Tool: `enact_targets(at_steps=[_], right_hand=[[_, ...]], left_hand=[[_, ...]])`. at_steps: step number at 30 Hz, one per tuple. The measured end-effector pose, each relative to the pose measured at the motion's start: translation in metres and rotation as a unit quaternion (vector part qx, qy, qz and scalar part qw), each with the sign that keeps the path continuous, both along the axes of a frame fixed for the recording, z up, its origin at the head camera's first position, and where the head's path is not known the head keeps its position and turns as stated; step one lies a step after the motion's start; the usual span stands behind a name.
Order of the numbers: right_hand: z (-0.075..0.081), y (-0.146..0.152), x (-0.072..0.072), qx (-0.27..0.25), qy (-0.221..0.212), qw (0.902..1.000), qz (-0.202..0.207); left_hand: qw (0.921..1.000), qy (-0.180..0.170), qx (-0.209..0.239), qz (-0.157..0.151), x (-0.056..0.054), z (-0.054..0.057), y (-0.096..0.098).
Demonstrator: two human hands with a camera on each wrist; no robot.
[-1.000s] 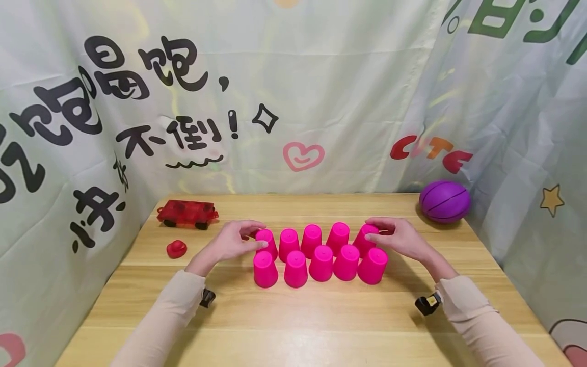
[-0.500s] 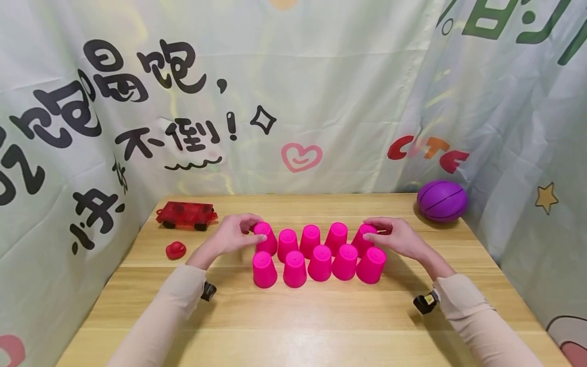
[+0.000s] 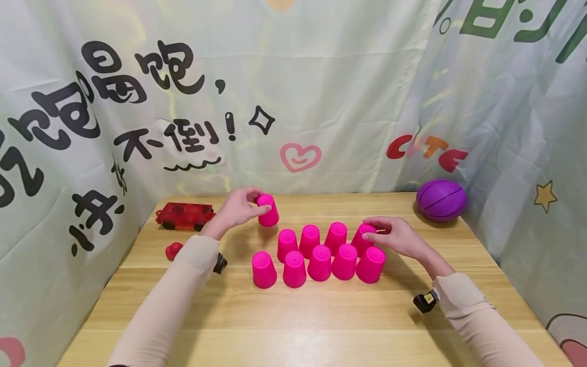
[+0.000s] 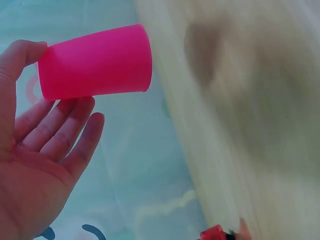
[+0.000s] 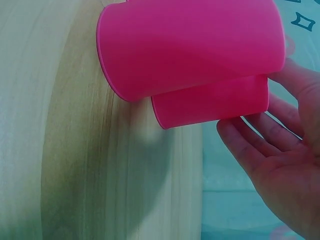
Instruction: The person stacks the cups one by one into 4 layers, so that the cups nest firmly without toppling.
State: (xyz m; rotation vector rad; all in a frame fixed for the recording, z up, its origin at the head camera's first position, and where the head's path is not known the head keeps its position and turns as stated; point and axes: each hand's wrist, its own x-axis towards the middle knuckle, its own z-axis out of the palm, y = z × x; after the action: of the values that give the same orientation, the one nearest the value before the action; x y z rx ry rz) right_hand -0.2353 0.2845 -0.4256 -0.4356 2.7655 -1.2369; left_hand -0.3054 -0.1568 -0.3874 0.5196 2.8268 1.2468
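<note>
My left hand (image 3: 236,208) pinches a pink plastic cup (image 3: 268,213), mouth down, near the back of the table. In the left wrist view that cup (image 4: 97,62) is off the tabletop, thumb at its narrow end and fingers below. Several more upside-down pink cups stand in two rows; one front cup (image 3: 320,264) is mid-row. At the right end of the back row my right hand (image 3: 398,237) holds the last cup (image 3: 360,242) between thumb and fingers. The right wrist view shows that cup (image 5: 215,100) partly hidden behind a nearer cup (image 5: 190,45).
A red toy car (image 3: 185,215) stands at the back left, with a small red toy (image 3: 174,251) in front of it, partly behind the left forearm. A purple ball (image 3: 442,200) sits at the back right. Printed cloth (image 3: 348,102) surrounds the wooden table (image 3: 293,326).
My left hand has lifted the cup from the left end of the back row and carried it toward the back edge. My right hand stays at its cup.
</note>
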Motion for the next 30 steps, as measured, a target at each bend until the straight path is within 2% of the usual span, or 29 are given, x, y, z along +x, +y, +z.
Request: enact_targets(at_steps=[8,15,19,30], right_hand=[[-0.001,0.001,0.000,-0.003,-0.002,1.0000,0.001],[0.000,0.001,0.000,0.000,-0.001,1.0000,0.001],[0.001,0.001,0.000,0.003,0.002,1.0000,-0.001],[0.002,0.000,0.001,0.006,-0.001,1.0000,-0.005]], left_hand=[[0.9997,-0.013,0.021,0.002,-0.023,0.003,0.019],[1.0000,0.000,0.008,0.004,-0.039,0.008,0.041],[1.0000,-0.005,0.001,0.004,-0.047,0.010,0.056],[0.9991,-0.015,-0.036,-0.015,-0.063,-0.005,0.074]])
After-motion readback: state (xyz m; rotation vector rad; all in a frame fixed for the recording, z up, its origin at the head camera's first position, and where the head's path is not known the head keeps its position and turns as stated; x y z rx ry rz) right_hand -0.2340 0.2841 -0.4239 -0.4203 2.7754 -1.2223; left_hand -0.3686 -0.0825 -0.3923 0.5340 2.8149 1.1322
